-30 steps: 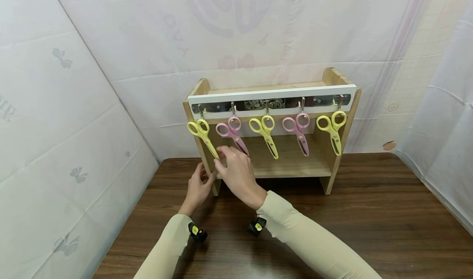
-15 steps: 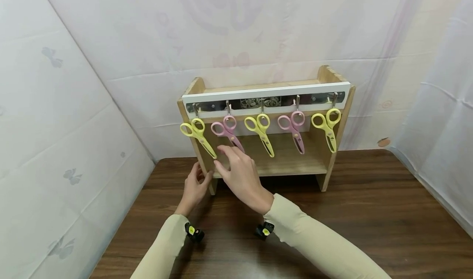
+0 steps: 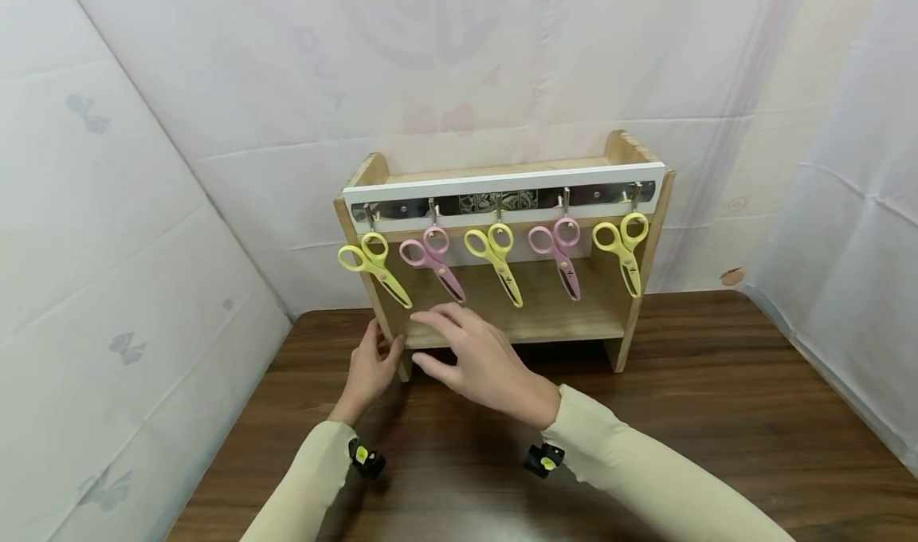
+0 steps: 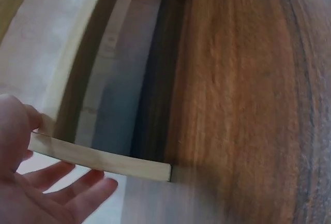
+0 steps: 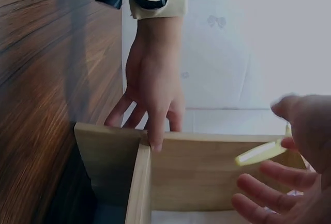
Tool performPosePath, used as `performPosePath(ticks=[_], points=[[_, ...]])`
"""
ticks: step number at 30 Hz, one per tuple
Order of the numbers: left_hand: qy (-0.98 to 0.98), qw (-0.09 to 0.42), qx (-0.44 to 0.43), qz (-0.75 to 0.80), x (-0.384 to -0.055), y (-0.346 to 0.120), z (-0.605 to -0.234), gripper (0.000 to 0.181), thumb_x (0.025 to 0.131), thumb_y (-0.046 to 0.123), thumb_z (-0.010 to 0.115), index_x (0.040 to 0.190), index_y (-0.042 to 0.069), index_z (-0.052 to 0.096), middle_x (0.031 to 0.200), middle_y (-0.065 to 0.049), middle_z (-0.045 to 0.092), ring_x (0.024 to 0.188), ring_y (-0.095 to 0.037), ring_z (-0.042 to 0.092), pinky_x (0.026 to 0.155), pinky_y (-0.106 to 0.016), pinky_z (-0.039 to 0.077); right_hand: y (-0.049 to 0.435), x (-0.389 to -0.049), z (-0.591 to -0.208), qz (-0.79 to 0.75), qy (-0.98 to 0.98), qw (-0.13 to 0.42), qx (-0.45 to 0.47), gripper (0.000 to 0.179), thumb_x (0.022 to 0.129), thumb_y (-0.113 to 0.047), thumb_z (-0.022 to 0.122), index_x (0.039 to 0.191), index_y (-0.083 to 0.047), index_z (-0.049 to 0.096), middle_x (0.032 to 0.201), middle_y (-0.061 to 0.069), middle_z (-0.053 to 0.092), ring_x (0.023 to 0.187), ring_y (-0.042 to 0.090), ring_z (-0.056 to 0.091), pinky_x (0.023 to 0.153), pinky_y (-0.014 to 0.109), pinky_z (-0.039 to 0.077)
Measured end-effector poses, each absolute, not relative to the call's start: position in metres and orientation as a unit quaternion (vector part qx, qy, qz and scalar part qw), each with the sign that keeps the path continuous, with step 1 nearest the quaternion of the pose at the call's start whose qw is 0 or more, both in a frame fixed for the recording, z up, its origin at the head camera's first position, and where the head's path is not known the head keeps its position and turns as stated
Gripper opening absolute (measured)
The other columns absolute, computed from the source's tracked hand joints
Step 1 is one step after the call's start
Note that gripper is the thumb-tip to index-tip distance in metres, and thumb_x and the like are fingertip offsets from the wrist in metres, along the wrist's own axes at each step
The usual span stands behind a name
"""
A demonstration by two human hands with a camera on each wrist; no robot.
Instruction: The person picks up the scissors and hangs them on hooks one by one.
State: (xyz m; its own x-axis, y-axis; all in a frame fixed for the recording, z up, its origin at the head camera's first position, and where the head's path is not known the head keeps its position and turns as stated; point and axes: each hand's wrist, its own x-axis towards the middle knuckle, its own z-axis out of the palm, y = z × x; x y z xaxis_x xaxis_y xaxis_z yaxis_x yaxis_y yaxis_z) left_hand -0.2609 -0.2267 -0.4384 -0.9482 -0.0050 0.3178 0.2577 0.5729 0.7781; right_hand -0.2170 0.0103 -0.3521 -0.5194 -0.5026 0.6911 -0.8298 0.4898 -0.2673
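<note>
My left hand [image 3: 367, 368] grips the left side panel of a small wooden shelf [image 3: 581, 317]. In the left wrist view its thumb lies on one side of the panel and its fingers on the other. My right hand [image 3: 488, 360] hovers before the shelf, thumb and fingers parted, holding nothing. Above its fingertips hangs yellow scissors [image 3: 372, 265], the leftmost of a row on metal hooks. Pink scissors [image 3: 434, 262] hang beside it, then yellow scissors [image 3: 497, 257], pink scissors [image 3: 560, 253] and yellow scissors [image 3: 625, 249]. In the right wrist view, the leftmost yellow scissors' blade [image 5: 258, 153] shows near my right fingers.
A white hook rail [image 3: 516, 179] with a metal strip runs across the shelf's upper front. The shelf stands on a dark brown wooden table [image 3: 717, 382]. Pale patterned sheeting [image 3: 237, 88] hangs behind and on both sides.
My right hand has drawn away from the leftmost yellow scissors, down and to the right, its fingers spreading. The left hand stays on the side panel. The head view has shifted slightly.
</note>
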Motion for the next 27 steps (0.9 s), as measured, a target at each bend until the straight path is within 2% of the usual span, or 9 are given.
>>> performPosePath(ticks=[2, 4, 9, 13, 19, 27], points=[[-0.878, 0.143, -0.075, -0.452, -0.256, -0.226, -0.437, 0.057, 0.105, 0.024, 0.061, 0.154, 0.008, 0.036, 0.140, -0.030, 0.057, 0.120, -0.044, 0.063, 0.092, -0.055, 0.057, 0.017, -0.215, -0.354, 0.281, -0.816, 0.262, 0.433, 0.051, 0.096, -0.038, 0.074, 0.142, -0.020, 0.060, 0.132, 0.002, 0.061, 0.115, 0.017, 0.060, 0.092, 0.035, 0.055], [-0.880, 0.140, -0.081, -0.446, -0.251, -0.226, -0.437, 0.063, 0.104, 0.024, 0.064, 0.156, 0.008, 0.033, 0.141, -0.030, 0.055, 0.122, -0.045, 0.062, 0.095, -0.055, 0.056, 0.025, -0.212, -0.358, 0.264, -0.813, 0.255, 0.452, 0.056, 0.096, -0.042, 0.074, 0.145, -0.022, 0.057, 0.137, 0.003, 0.058, 0.120, 0.019, 0.058, 0.099, 0.038, 0.052], [-0.894, 0.148, -0.091, -0.413, -0.236, -0.225, -0.438, 0.083, 0.101, 0.031, 0.069, 0.162, 0.007, 0.019, 0.148, -0.031, 0.048, 0.132, -0.046, 0.054, 0.104, -0.057, 0.050, 0.047, -0.207, -0.369, 0.223, -0.811, 0.255, 0.477, 0.065, 0.094, -0.051, 0.072, 0.151, -0.026, 0.050, 0.147, 0.005, 0.052, 0.126, 0.024, 0.055, 0.103, 0.043, 0.050], [-0.906, 0.175, -0.093, -0.374, -0.225, -0.225, -0.439, 0.097, 0.097, 0.040, 0.073, 0.164, 0.006, 0.012, 0.154, -0.030, 0.042, 0.134, -0.047, 0.051, 0.100, -0.061, 0.050, 0.067, -0.205, -0.380, 0.206, -0.822, 0.245, 0.472, 0.071, 0.092, -0.054, 0.073, 0.154, -0.028, 0.047, 0.155, 0.006, 0.045, 0.133, 0.026, 0.051, 0.105, 0.047, 0.050], [-0.926, 0.199, -0.111, -0.301, -0.208, -0.230, -0.444, 0.107, 0.092, 0.046, 0.077, 0.165, 0.008, 0.010, 0.164, -0.026, 0.025, 0.145, -0.048, 0.034, 0.109, -0.067, 0.039, 0.104, -0.202, -0.405, 0.194, -0.843, 0.250, 0.435, 0.075, 0.090, -0.057, 0.073, 0.155, -0.031, 0.045, 0.159, 0.007, 0.041, 0.135, 0.029, 0.049, 0.102, 0.053, 0.049], [-0.932, 0.246, -0.141, -0.223, -0.190, -0.241, -0.455, 0.116, 0.081, 0.045, 0.087, 0.166, 0.012, 0.015, 0.165, -0.030, 0.018, 0.147, -0.056, 0.022, 0.114, -0.074, 0.024, 0.176, -0.194, -0.435, 0.145, -0.875, 0.289, 0.359, 0.084, 0.084, -0.061, 0.077, 0.156, -0.031, 0.045, 0.154, 0.016, 0.046, 0.137, 0.044, 0.044, 0.107, 0.064, 0.040]])
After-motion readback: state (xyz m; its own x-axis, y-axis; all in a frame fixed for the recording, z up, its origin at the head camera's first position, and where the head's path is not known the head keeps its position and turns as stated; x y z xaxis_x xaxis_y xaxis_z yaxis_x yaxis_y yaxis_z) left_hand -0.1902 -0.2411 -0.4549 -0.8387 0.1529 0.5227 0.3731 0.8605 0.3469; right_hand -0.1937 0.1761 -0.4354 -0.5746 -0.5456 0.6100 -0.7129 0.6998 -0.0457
